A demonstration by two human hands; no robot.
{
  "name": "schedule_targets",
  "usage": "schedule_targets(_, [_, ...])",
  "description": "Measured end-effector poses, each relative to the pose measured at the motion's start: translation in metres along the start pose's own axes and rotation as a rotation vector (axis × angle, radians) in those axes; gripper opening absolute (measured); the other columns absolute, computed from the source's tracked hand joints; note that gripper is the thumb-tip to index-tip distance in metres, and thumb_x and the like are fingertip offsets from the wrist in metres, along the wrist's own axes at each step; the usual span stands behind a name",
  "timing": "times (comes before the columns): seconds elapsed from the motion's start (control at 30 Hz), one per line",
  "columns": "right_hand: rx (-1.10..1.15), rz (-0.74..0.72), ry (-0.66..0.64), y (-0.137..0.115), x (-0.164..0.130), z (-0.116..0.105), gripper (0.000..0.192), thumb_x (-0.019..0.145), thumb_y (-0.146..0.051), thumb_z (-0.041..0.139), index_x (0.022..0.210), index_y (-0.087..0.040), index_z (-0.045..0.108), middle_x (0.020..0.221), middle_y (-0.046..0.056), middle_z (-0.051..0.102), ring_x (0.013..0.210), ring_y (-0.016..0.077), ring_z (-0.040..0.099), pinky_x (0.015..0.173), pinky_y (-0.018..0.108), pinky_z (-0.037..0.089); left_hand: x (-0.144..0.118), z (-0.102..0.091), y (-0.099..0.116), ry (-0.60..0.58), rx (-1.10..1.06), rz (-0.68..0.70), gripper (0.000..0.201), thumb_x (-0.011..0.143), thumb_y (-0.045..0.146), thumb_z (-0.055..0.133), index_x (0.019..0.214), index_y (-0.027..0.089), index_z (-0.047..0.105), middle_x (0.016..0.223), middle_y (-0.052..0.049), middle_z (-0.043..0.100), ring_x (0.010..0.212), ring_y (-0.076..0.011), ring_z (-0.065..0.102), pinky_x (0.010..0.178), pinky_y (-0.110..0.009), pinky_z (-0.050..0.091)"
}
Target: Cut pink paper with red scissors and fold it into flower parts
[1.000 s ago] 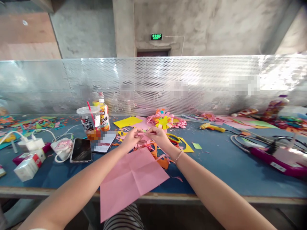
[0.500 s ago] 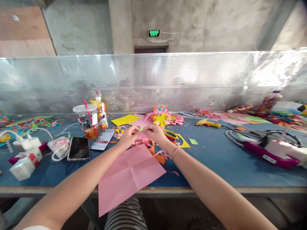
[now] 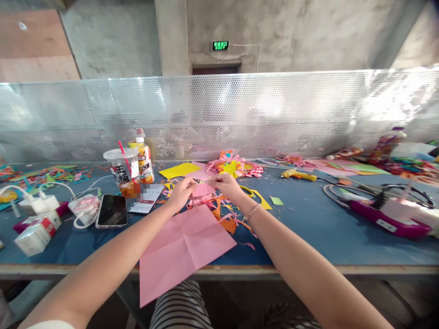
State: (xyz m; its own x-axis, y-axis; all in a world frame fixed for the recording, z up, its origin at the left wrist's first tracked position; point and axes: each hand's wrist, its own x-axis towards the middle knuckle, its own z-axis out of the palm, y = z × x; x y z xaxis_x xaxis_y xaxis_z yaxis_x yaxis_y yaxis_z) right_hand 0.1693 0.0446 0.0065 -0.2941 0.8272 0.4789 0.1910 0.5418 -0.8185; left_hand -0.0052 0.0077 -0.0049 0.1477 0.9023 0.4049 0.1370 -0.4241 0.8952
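The small paper (image 3: 202, 190) was between the left hand (image 3: 181, 193) and the right hand (image 3: 226, 183), just beyond the large sheet (image 3: 188, 251); each hand pinched one side, so neither was nearer, and its long axis was not clear

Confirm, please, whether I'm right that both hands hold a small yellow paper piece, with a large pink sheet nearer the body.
The small paper piece is pink, not yellow, as the head view shows. The left hand and right hand hold it, with a large pink sheet nearer the body.
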Motion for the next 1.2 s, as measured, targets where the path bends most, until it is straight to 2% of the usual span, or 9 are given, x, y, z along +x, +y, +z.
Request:
schedule_targets(0.2, [0.080,0.033,-0.004,0.005,0.000,0.004,0.022,0.061,-0.030,0.061,0.073,-0.013,0.066,0.064,0.002,0.060,0.054,0.0088,0.047,0.052,0.023,0.038,0.001,-0.001,-0.003,-0.082,-0.126,-0.139,0.020,0.074,0.037,0.049,0.079,0.018,0.044,0.062,0.004,0.047,0.046,-0.0104,0.054,0.049,-0.028,0.049])
schedule_targets(0.4, [0.111,0.002,0.048,0.008,-0.001,0.012,0.022,0.064,-0.031,0.057,0.075,-0.013,0.063,0.062,0.000,0.056,0.055,0.0081,0.046,0.052,0.022,0.038,0.004,-0.005,-0.007,-0.008,-0.158,-0.188,0.014,0.077,0.031,0.043,0.085,0.019,0.043,0.067,0.001,0.052,0.046,-0.0118,0.055,0.049,-0.030,0.048])
schedule_targets(0.47, [0.117,-0.011,0.054,0.008,-0.001,0.012,0.021,0.064,-0.028,0.056,0.077,-0.013,0.063,0.062,0.000,0.054,0.055,0.0083,0.047,0.052,0.022,0.039,0.004,-0.006,-0.005,0.031,-0.050,-0.138,0.016,0.077,0.030,0.041,0.090,0.020,0.045,0.072,0.000,0.053,0.051,-0.0122,0.055,0.052,-0.029,0.048])
schedule_targets(0.63, [0.047,-0.116,0.074,0.005,-0.002,0.010,0.024,0.064,-0.017,0.050,0.084,-0.015,0.062,0.055,-0.004,0.046,0.051,0.0077,0.043,0.050,0.021,0.037,0.003,-0.007,-0.007,0.117,0.302,0.174,0.016,0.077,0.022,0.042,0.089,0.021,0.053,0.091,-0.003,0.057,0.090,-0.0174,0.054,0.082,-0.033,0.040])
schedule_targets(0.77, [-0.199,-0.196,0.158,-0.001,-0.006,0.010,0.026,0.064,-0.012,0.045,0.082,-0.016,0.063,0.059,-0.001,0.053,0.056,0.0099,0.048,0.055,0.022,0.039,0.007,-0.008,-0.020,0.055,0.330,0.130,0.019,0.075,0.020,0.046,0.094,0.022,0.051,0.081,-0.003,0.058,0.081,-0.0177,0.056,0.078,-0.033,0.041])
schedule_targets(0.87, [-0.326,-0.272,0.204,-0.006,-0.010,0.010,0.026,0.070,-0.014,0.044,0.088,-0.018,0.062,0.072,0.002,0.061,0.067,0.0128,0.053,0.063,0.025,0.042,0.009,-0.007,-0.027,0.139,0.315,0.073,0.025,0.069,0.025,0.056,0.093,0.019,0.048,0.084,-0.005,0.057,0.080,-0.0180,0.056,0.075,-0.032,0.042])
schedule_targets(0.97, [-0.354,-0.316,0.197,-0.010,-0.012,0.011,0.022,0.074,-0.019,0.046,0.089,-0.019,0.062,0.082,0.005,0.063,0.077,0.0152,0.056,0.070,0.027,0.043,0.008,-0.004,-0.023,0.114,0.176,-0.071,0.030,0.071,0.040,0.053,0.089,0.017,0.044,0.076,-0.004,0.056,0.066,-0.0170,0.059,0.066,-0.034,0.045])
schedule_targets(1.07, [-0.351,-0.329,0.123,-0.015,-0.015,0.013,0.020,0.074,-0.019,0.048,0.088,-0.019,0.062,0.085,0.005,0.064,0.079,0.0155,0.058,0.073,0.028,0.044,0.005,0.001,-0.014,0.055,-0.098,-0.261,0.033,0.074,0.048,0.046,0.089,0.019,0.037,0.064,0.000,0.054,0.053,-0.0159,0.059,0.056,-0.034,0.047])
schedule_targets(1.2, [-0.332,-0.328,0.053,-0.019,-0.018,0.016,0.022,0.072,-0.017,0.049,0.090,-0.019,0.061,0.087,0.005,0.064,0.080,0.0152,0.059,0.075,0.028,0.044,0.003,0.003,-0.005,0.103,-0.349,-0.260,0.027,0.072,0.033,0.055,0.086,0.019,0.038,0.069,0.000,0.057,0.058,-0.0129,0.061,0.064,-0.032,0.049])
